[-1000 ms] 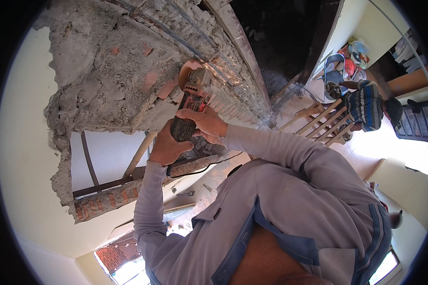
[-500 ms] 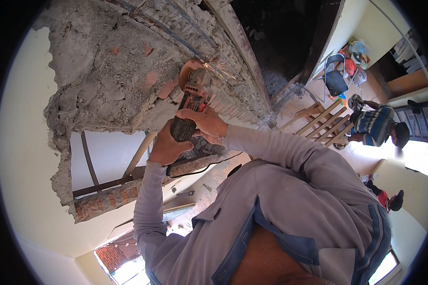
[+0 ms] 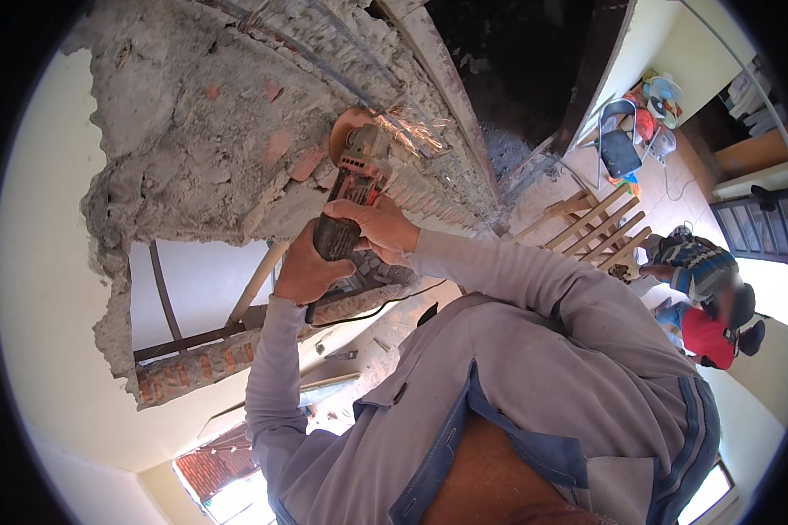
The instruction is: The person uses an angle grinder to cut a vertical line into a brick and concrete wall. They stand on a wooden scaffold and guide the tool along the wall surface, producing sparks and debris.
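Note:
Both my hands are closed around an angle grinder (image 3: 359, 166) with a dark body and red marks. My left hand (image 3: 309, 267) wraps the rear of its handle, and a cord runs off below it. Farther forward, my right hand (image 3: 381, 226) grips the side of the body. The brownish cutting disc (image 3: 346, 136) meets a steel reinforcing bar (image 3: 355, 87) that lies along the broken concrete (image 3: 184, 140). Bright sparks (image 3: 411, 129) spray to the right from that contact. The exact cut point is hidden by the disc and glare.
Below the rough concrete is a rectangular opening (image 3: 193, 289) with exposed brick along its edge. A dark doorway (image 3: 517, 70) lies at upper right. Wooden slats (image 3: 600, 229), a black chair (image 3: 619, 149) and two people (image 3: 696, 267) are farther right, on the floor below.
The spark spray has grown wider and brighter. My hands and the grinder hold nearly the same place. At right, the person in red has come closer to the one in stripes, who has shifted lower.

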The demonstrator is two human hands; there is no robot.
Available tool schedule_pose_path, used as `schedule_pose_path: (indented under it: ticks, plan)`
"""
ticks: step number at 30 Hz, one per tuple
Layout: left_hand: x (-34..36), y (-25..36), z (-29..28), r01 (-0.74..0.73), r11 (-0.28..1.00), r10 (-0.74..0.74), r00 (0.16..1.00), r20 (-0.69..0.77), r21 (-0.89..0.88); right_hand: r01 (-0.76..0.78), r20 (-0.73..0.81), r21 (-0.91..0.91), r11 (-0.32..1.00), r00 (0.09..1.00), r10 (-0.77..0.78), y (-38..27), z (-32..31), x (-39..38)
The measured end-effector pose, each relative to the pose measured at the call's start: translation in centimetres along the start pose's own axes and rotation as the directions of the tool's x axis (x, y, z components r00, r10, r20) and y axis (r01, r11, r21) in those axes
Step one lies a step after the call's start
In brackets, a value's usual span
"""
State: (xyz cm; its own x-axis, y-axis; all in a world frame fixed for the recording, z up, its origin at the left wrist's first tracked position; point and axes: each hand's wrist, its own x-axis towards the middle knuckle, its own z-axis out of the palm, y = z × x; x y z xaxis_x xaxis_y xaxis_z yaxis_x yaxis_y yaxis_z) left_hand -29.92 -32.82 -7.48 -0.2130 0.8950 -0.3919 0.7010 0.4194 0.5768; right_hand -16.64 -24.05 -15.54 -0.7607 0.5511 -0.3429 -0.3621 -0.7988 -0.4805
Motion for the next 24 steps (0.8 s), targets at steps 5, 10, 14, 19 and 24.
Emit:
schedule_pose_path:
  ticks: [5, 10, 14, 19, 24]
  plan:
    - [0.03, 0.03, 0.19, -0.017, 1.000, 0.016, 1.000, -0.008, -0.021, 0.013, -0.013, 0.012, 1.000, 1.000, -0.012, -0.08, 0.06, -0.23]
    - [-0.10, 0.34, 0.07, 0.044, 0.999, -0.044, 0.999, -0.001, 0.002, 0.018, -0.012, 0.016, 1.000, 1.000, -0.017, -0.04, 0.12, -0.10]
    - [-0.11, 0.42, 0.01, 0.028, 1.000, -0.028, 1.000, 0.006, -0.005, 0.015, -0.001, 0.014, 1.000, 1.000, -0.015, -0.08, 0.04, -0.13]
    - [-0.11, 0.17, 0.06, 0.016, 1.000, -0.016, 1.000, -0.002, -0.010, 0.008, -0.003, 0.012, 1.000, 1.000, -0.008, -0.18, 0.10, -0.24]
    - [0.06, -0.10, 0.19, -0.003, 1.000, 0.003, 1.000, -0.001, -0.025, 0.004, -0.014, 0.008, 1.000, 1.000, -0.004, -0.15, 0.06, -0.19]
